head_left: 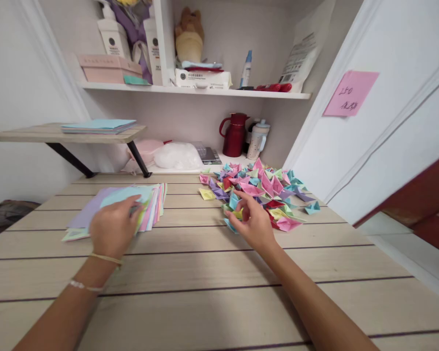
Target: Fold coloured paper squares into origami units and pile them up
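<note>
On the left of the table, my left hand (114, 225) is over a stack of coloured paper sheets (88, 208), its fingertips at the right part of the top sheets. Motion smears those fingers, so I cannot make out whether they pinch a sheet. My right hand (254, 222) reaches the near left edge of a heap of small folded paper boats (269, 185) in pink, blue, purple, red, green and yellow. Its thumb and index finger are apart, with a yellow boat (238, 213) just behind them, apparently not gripped.
A raised wooden stand (29, 132) at the back left bears more paper (98, 126). Behind the table are a clear plastic bag (178, 156), a red jug (235, 135) and a pale tumbler (258, 140). A shelf (149, 88) crosses above; a wall stands right.
</note>
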A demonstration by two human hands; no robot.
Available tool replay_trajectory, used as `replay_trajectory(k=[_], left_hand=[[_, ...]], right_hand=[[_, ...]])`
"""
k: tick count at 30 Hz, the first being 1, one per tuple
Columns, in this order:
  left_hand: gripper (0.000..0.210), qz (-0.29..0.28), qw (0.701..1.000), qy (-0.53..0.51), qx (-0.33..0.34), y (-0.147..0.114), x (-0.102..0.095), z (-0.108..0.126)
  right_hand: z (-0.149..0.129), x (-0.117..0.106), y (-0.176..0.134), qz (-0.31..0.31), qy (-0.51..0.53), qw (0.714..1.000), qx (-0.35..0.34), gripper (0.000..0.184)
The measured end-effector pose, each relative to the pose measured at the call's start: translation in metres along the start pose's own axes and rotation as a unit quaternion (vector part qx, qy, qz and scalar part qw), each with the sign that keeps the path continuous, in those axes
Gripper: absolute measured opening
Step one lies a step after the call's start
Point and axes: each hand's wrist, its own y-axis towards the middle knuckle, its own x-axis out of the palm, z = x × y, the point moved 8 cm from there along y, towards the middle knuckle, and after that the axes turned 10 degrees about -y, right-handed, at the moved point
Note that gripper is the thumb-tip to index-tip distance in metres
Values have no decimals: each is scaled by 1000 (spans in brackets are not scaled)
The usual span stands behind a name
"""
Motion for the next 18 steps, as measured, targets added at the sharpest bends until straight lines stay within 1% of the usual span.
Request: replay_trajectory(k=[1, 2, 3, 4, 5, 6, 7, 8, 9, 10, 11, 12, 13, 14, 15, 16, 17, 18], left_hand=[[22, 12, 996, 65, 59, -6, 5, 23], [24, -16, 987, 81, 136, -15, 18, 48], [25, -31, 977, 63, 201, -26, 27, 72], [27, -37, 967, 30, 250, -37, 33, 91], [31, -57, 956, -3, 288, -47, 40, 107], [34, -78, 946, -36, 313, -55, 46, 119], [38, -95, 935, -76, 333, -61, 48, 129], [41, -113, 923, -113, 349, -66, 49, 135], [43, -113, 923, -132, 344, -65, 48, 136], [45, -111, 928, -143, 326, -62, 47, 134], [46, -102, 939, -148, 294, -57, 45, 128], [48, -91, 953, -150, 247, -50, 44, 119], [52, -80, 965, -158, 191, -43, 44, 108], [56, -69, 974, -175, 125, -37, 44, 95], [61, -59, 976, -201, 54, -33, 46, 81], [67, -49, 970, -235, -17, -31, 49, 68], [70, -42, 956, -278, -85, -32, 54, 55], [71, -41, 933, -325, -146, -34, 61, 46]], right_hand=[[-5, 10, -3, -49, 19, 999, -5, 59], [-11, 21, -8, -108, 46, 993, -16, 66], [-18, 32, -13, -159, 81, 984, -26, 71], [-25, 42, -19, -204, 119, 971, -30, 75], [-32, 51, -24, -248, 159, 955, -38, 77], [-39, 58, -29, -274, 183, 943, -49, 71], [-43, 62, -31, -284, 187, 938, -59, 58], [-45, 63, -30, -277, 192, 939, -60, 44], [-44, 61, -28, -261, 197, 943, -58, 30], [-42, 58, -25, -237, 202, 949, -47, 18], [-36, 54, -21, -207, 209, 955, -28, 10], [-29, 49, -17, -176, 221, 959, 1, 10], [-21, 44, -14, -148, 235, 960, 38, 15], [-12, 41, -12, -125, 255, 955, 79, 20], [-4, 39, -11, -106, 281, 947, 119, 24], [2, 39, -11, -92, 311, 933, 153, 25], [7, 39, -11, -79, 344, 918, 180, 25], [10, 40, -12, -66, 376, 903, 199, 25]])
